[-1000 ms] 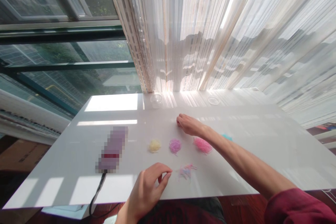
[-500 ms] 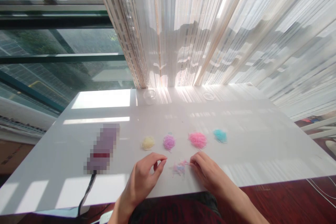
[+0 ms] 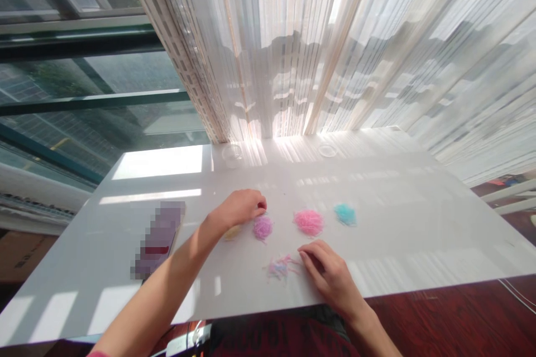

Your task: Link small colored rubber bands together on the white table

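Note:
My left hand point(image 3: 245, 204) reaches over the table to the back of the purple pile point(image 3: 263, 228) of thin strands, like small elastic bands. Its fingertips are pinched together beside a bluish strand; whether they grip it is hidden. Partly behind my left forearm lies a yellow pile point(image 3: 231, 233). My right hand point(image 3: 329, 269) rests at the right of a small mixed pink and blue heap point(image 3: 280, 268), finger and thumb closed, and I cannot make out what is in them. Beyond it are a pink pile point(image 3: 309, 223) and a turquoise pile point(image 3: 345, 214).
Two clear round dishes or lids point(image 3: 328, 150) stand at the back of the white table point(image 3: 402, 223). At the left lies a blurred-out purplish object point(image 3: 161, 240) with a cable. A sheer curtain point(image 3: 285, 56) hangs behind, and a white power strip point(image 3: 188, 340) sits below the front edge.
My left hand has moved forward from beside the mixed heap to the back of the purple pile. The right hand stays near the heap. The view has shifted slightly.

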Demonstrator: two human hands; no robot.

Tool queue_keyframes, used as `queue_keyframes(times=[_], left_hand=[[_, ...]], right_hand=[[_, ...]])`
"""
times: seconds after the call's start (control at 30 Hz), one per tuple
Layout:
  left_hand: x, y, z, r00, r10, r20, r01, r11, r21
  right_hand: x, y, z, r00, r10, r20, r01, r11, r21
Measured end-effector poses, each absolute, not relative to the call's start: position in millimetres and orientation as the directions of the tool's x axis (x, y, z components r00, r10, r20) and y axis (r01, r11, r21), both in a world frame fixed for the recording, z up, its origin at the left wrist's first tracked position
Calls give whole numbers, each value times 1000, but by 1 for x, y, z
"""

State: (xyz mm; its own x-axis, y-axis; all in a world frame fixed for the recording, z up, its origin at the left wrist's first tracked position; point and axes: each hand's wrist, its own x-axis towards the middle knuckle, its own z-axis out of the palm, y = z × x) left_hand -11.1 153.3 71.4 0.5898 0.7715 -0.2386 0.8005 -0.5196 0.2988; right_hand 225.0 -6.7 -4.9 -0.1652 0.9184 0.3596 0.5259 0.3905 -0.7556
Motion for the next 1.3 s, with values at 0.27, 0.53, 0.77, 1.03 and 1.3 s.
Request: queue_keyframes(times=[0.27,0.53,0.77,1.03,1.3], left_hand=[[-7,152,67,627,743,-234,772,-553,312],[-3,141,94,654,745,-132,669,-487,562],[10,94,99,629,777,-15,469,-364,805],[7,62,102,617,778,116,457,-475,752],[5,54,95,594,779,201,431,-519,738]], right_hand=[[226,-4,1,-155,944,292,505,330,-798],[228,-4,2,-133,947,293,451,321,-832],[218,5,27,-26,949,314,370,301,-879],[207,7,52,-50,968,247,302,251,-920],[206,4,51,-49,969,242,313,245,-918]])
